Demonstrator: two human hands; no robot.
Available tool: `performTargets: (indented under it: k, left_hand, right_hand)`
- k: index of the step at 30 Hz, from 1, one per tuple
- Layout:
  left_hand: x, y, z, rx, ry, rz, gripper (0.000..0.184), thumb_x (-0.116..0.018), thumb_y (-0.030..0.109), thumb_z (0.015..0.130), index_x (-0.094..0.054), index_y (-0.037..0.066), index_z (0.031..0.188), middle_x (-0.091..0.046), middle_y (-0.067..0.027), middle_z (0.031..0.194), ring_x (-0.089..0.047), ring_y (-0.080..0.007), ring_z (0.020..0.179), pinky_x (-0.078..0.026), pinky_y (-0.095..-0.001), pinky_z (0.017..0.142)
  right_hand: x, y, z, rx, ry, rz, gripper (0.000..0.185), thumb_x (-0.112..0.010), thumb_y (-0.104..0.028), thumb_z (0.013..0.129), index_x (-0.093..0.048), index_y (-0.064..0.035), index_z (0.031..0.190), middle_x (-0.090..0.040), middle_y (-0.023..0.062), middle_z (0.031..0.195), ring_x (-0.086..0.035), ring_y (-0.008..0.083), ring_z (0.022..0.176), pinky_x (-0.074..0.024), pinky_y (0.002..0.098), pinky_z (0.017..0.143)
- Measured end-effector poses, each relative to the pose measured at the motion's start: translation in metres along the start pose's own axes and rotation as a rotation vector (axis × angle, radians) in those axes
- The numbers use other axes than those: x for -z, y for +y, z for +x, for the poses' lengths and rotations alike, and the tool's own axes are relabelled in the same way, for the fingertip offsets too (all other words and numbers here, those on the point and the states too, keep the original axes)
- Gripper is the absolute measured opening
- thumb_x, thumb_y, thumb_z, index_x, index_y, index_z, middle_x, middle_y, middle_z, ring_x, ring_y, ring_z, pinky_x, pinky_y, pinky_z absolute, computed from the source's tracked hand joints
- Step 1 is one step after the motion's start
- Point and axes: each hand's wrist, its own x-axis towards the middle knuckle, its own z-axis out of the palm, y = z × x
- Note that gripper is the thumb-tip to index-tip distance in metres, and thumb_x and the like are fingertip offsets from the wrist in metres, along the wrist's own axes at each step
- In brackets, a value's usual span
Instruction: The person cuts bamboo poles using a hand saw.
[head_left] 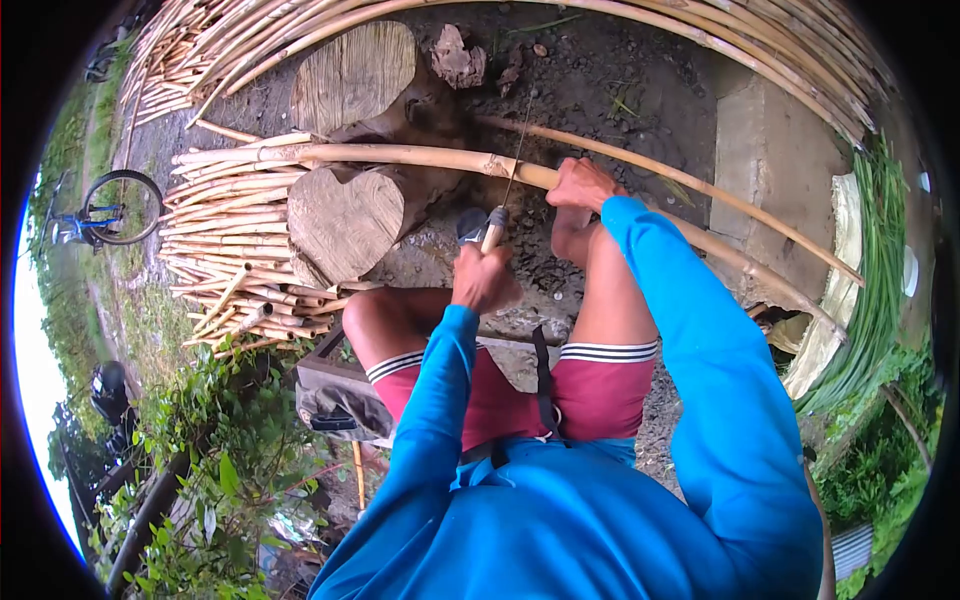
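My left hand (484, 278) is closed round the pale handle of a long thin-bladed tool (493, 230). Its dark, narrow blade, seen nearly edge-on, crosses a bamboo pole (400, 155) near a joint; whether it is a saw or a knife I cannot tell. A little to the right of the blade, my right hand (583, 186) grips the same pole from above. That pole runs from the left, past the cut logs, down to the lower right. A thinner bamboo pole (680, 178) slants behind my right hand. One bare foot (572, 232) is just below that hand.
Two cut logs (345, 222) stand left of my hands, near stacked bamboo lengths (240, 235). Long bamboo poles (700, 30) curve across the far side. Green leaf strips (868, 270) lie at right beside a concrete slab (775, 150). A bicycle (105, 212) is at far left.
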Motion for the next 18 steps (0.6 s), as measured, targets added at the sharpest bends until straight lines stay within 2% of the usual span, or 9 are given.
performTargets:
  k: [3, 4, 6, 8, 10, 12, 14, 16, 18]
  left_hand:
    - [0.006, -0.018, -0.034, -0.581, 0.120, 0.525, 0.042, -0.060, 0.038, 0.079, -0.070, 0.000, 0.095, -0.068, -0.0236, 0.083, -0.068, -0.0350, 0.078, -0.051, -0.0433, 0.072]
    - [0.014, -0.010, -0.063, -0.091, 0.066, 0.009, 0.040, -0.060, 0.037, 0.079, -0.072, 0.003, 0.096, -0.068, -0.0224, 0.079, -0.069, -0.0335, 0.076, -0.050, -0.0425, 0.071]
    - [0.017, -0.023, -0.082, -0.156, 0.092, -0.058, 0.041, -0.059, 0.038, 0.079, -0.072, 0.004, 0.097, -0.068, -0.0216, 0.075, -0.069, -0.0328, 0.074, -0.050, -0.0415, 0.071]
    - [0.011, -0.014, -0.051, -0.150, 0.020, 0.067, 0.041, -0.059, 0.037, 0.079, -0.072, 0.003, 0.097, -0.069, -0.0213, 0.078, -0.070, -0.0308, 0.078, -0.051, -0.0398, 0.071]
    - [-0.003, 0.015, 0.002, -0.363, 0.086, 0.275, 0.041, -0.063, 0.038, 0.078, -0.068, 0.000, 0.093, -0.066, -0.0245, 0.086, -0.065, -0.0366, 0.079, -0.049, -0.0460, 0.068]
    - [-0.001, 0.021, -0.002, -0.615, 0.090, 0.557, 0.037, -0.065, 0.034, 0.078, -0.068, 0.000, 0.091, -0.064, -0.0246, 0.088, -0.062, -0.0397, 0.076, -0.048, -0.0496, 0.068]
    - [0.004, -0.024, -0.030, -0.399, 0.100, 0.386, 0.032, -0.067, 0.030, 0.077, -0.070, 0.001, 0.091, -0.066, -0.0226, 0.083, -0.065, -0.0358, 0.076, -0.050, -0.0461, 0.070]
    - [0.013, -0.026, -0.077, -0.114, 0.100, -0.056, 0.033, -0.066, 0.031, 0.077, -0.071, 0.000, 0.090, -0.067, -0.0216, 0.077, -0.068, -0.0308, 0.075, -0.051, -0.0424, 0.072]
    - [0.015, 0.001, -0.068, 0.028, 0.021, -0.041, 0.037, -0.061, 0.033, 0.079, -0.070, -0.002, 0.086, -0.067, -0.0213, 0.073, -0.068, -0.0253, 0.073, -0.051, -0.0403, 0.068]
  right_hand:
    - [0.007, 0.004, 0.002, 0.030, -0.023, 0.003, 0.037, -0.063, -0.026, 0.066, -0.073, -0.0016, 0.093, -0.068, 0.0276, 0.097, -0.066, 0.0411, 0.099, -0.0526, 0.0436, 0.089]
    - [0.006, 0.006, 0.004, 0.069, -0.033, 0.003, 0.037, -0.063, -0.026, 0.066, -0.073, -0.0015, 0.092, -0.068, 0.0275, 0.095, -0.066, 0.0407, 0.098, -0.0530, 0.0434, 0.088]
    - [0.006, 0.005, 0.007, 0.040, -0.011, -0.001, 0.038, -0.064, -0.026, 0.065, -0.073, -0.0021, 0.092, -0.068, 0.0269, 0.094, -0.066, 0.0412, 0.097, -0.0535, 0.0432, 0.087]
    - [0.001, 0.005, 0.007, -0.015, 0.013, -0.003, 0.038, -0.064, -0.026, 0.064, -0.073, -0.0026, 0.092, -0.069, 0.0260, 0.094, -0.067, 0.0418, 0.095, -0.0537, 0.0440, 0.087]
    - [-0.002, 0.003, 0.007, 0.051, 0.027, 0.031, 0.040, -0.063, -0.024, 0.065, -0.071, 0.0013, 0.095, -0.068, 0.0282, 0.094, -0.066, 0.0437, 0.094, -0.0543, 0.0469, 0.082]
    - [-0.002, 0.002, 0.002, 0.013, 0.029, 0.011, 0.038, -0.064, -0.025, 0.066, -0.072, -0.0009, 0.094, -0.068, 0.0284, 0.097, -0.066, 0.0417, 0.098, -0.0531, 0.0474, 0.087]
    - [0.005, 0.006, 0.002, -0.018, 0.046, 0.005, 0.037, -0.064, -0.026, 0.066, -0.073, -0.0021, 0.093, -0.068, 0.0284, 0.098, -0.066, 0.0407, 0.101, -0.0525, 0.0476, 0.089]
    - [0.005, 0.005, 0.002, -0.003, 0.030, 0.009, 0.037, -0.063, -0.025, 0.067, -0.073, -0.0032, 0.096, -0.067, 0.0278, 0.101, -0.065, 0.0414, 0.101, -0.0523, 0.0474, 0.090]
    - [0.004, 0.008, 0.003, 0.001, 0.027, 0.019, 0.039, -0.063, -0.024, 0.066, -0.072, -0.0010, 0.095, -0.067, 0.0283, 0.097, -0.066, 0.0425, 0.097, -0.0531, 0.0471, 0.087]
